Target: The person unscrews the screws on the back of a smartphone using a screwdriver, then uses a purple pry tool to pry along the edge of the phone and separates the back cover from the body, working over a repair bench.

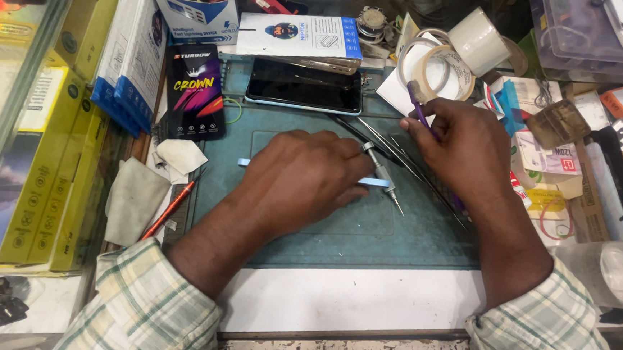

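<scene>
Your left hand (300,178) lay palm-down on the blue-green work mat (365,236), fingers curled over a thin light-blue strip (312,172), with a small metal screwdriver (382,178) at its fingertips. Your right hand (464,152) was closed around a purple-handled tool (421,111), just right of it. A dark phone (304,86) lay at the mat's far edge, rolls of tape (444,64) further right.
</scene>
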### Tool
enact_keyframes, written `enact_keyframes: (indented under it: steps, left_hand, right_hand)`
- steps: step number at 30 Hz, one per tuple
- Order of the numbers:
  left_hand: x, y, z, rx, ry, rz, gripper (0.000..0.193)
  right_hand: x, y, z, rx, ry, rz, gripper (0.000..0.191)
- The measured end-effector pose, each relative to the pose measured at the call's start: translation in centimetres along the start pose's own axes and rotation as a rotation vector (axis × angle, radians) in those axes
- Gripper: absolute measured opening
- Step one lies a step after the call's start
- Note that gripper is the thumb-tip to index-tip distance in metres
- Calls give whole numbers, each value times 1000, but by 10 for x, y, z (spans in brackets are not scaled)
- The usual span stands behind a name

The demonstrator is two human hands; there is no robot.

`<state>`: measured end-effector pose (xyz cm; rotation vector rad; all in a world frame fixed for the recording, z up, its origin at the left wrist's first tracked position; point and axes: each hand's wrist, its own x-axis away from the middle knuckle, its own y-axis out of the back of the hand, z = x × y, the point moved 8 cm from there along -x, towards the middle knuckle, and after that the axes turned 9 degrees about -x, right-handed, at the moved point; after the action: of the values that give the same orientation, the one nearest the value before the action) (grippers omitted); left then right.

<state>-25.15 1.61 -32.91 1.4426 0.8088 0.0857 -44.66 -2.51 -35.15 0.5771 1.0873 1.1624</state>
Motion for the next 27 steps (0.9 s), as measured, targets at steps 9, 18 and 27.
enact_keyframes:
  steps: [9,18,27]
  left_hand:
    - [3,10,30,12,212,67,36]
    - [1,14,34,-7,234,22,29]
    - [22,-34,36,27,124,300,30]
  right_hand:
    - [-1,-3,1,20,-39,40,30]
    - [4,-2,6,27,15,84,34]
    - [5,-18,-25,63,-58,144,42]
